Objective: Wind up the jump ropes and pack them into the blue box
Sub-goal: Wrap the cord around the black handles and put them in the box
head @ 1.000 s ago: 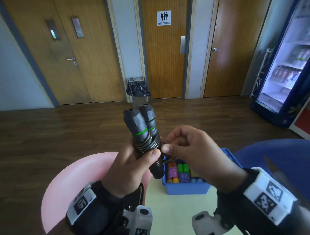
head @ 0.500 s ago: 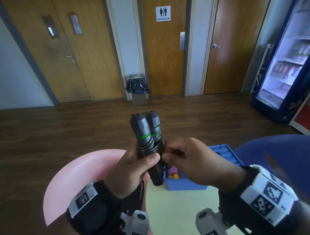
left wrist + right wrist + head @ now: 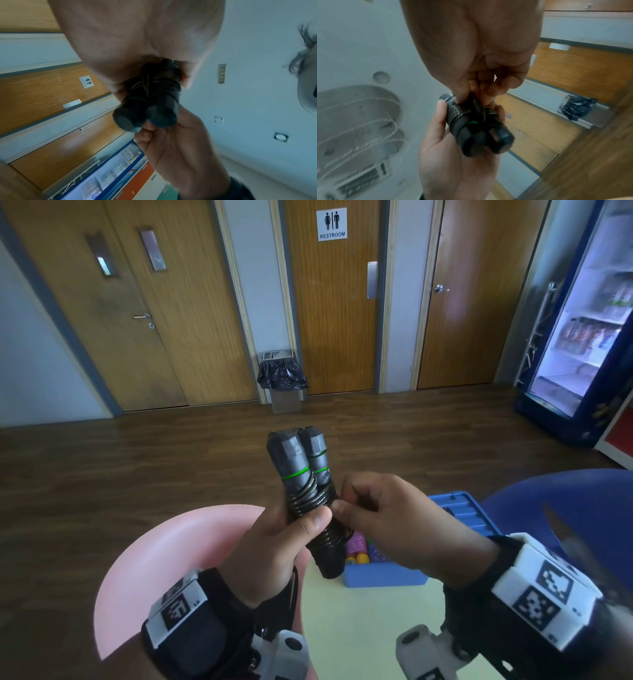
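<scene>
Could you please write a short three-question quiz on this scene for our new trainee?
1. True or false: the two black handles are held side by side, with cord coiled around them.
2. Which hand wraps its fingers round the bundle, and which pinches at the coil?
3. Where is the blue box? A) on the pink stool B) on the pale table, behind the hands C) on the floor by the bin

Key
1. True.
2. The left hand grips the bundle; the right hand pinches at the coil.
3. B.
</scene>
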Tool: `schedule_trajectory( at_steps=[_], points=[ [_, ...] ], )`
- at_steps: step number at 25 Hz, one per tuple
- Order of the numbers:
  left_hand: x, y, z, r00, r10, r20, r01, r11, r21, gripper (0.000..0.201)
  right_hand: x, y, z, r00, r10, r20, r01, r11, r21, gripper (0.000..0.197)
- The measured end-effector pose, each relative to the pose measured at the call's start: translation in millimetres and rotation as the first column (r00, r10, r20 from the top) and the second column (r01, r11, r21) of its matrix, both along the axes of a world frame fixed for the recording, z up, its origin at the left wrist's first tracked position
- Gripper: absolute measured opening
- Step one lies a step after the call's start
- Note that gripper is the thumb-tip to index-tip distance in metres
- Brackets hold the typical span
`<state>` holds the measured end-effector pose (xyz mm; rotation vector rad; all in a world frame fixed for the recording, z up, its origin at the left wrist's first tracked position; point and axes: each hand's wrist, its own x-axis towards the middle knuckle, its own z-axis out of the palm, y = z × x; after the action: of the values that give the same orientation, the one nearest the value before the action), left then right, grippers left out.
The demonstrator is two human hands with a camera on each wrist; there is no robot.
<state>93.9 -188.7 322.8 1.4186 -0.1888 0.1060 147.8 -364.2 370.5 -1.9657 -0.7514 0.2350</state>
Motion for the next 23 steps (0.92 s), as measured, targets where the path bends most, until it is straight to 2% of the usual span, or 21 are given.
schedule_trajectory(
  at_steps=[2, 3, 6, 8, 10, 14, 16, 19, 23],
  points=[
    [1.5, -0.1, -5.4, 0.997, -0.040, 0.065, 0.049, 0.989, -0.137, 0.051, -2.4, -7.1, 2.4, 0.998, 0.041, 0.054, -0.038, 0.997, -0.065, 0.033],
    [0.7, -3.1, -2.2, 0.998, -0.021, 0.059, 0.033, 0.980, -0.199, 0.055, -3.0, -11.8, 3.4, 0.998, 0.064, 0.028, -0.062, 0.997, -0.038, 0.032],
    [3.6, -5.4, 2.7, 0.996, 0.038, 0.077, -0.013, 0.953, -0.301, 0.057, -4.5, -19.2, 5.1, 0.979, 0.111, -0.171, -0.103, 0.993, 0.052, 0.028],
    [5.6, -6.1, 9.4, 0.995, 0.027, 0.099, 0.004, 0.954, -0.301, 0.056, -3.2, -18.3, 2.6, 0.950, 0.146, -0.275, -0.115, 0.985, 0.127, 0.027],
    [6.4, -5.1, 14.2, 0.994, 0.027, 0.110, 0.004, 0.961, -0.276, 0.051, -0.8, -15.5, 1.2, 0.943, 0.188, -0.274, -0.134, 0.970, 0.205, 0.030],
    [4.0, -7.9, 13.2, 0.997, 0.017, 0.078, 0.003, 0.969, -0.246, 0.050, 4.3, -15.4, 1.5, 0.983, 0.182, -0.024, -0.178, 0.977, 0.114, 0.031],
    [2.4, -8.9, 10.3, 0.998, 0.021, 0.064, -0.005, 0.972, -0.233, 0.052, 3.7, -14.9, -0.1, 0.983, 0.185, -0.004, -0.183, 0.977, 0.112, 0.033],
    [0.5, -7.5, 11.0, 0.998, 0.025, 0.061, -0.011, 0.974, -0.225, 0.051, 0.3, -12.6, -5.6, 0.982, 0.171, -0.075, -0.156, 0.972, 0.175, 0.033],
    [0.1, -6.7, 13.9, 0.996, 0.037, 0.079, -0.021, 0.980, -0.196, 0.054, -4.4, -7.9, -7.6, 0.944, 0.176, -0.281, -0.091, 0.953, 0.291, 0.038]
  ],
)
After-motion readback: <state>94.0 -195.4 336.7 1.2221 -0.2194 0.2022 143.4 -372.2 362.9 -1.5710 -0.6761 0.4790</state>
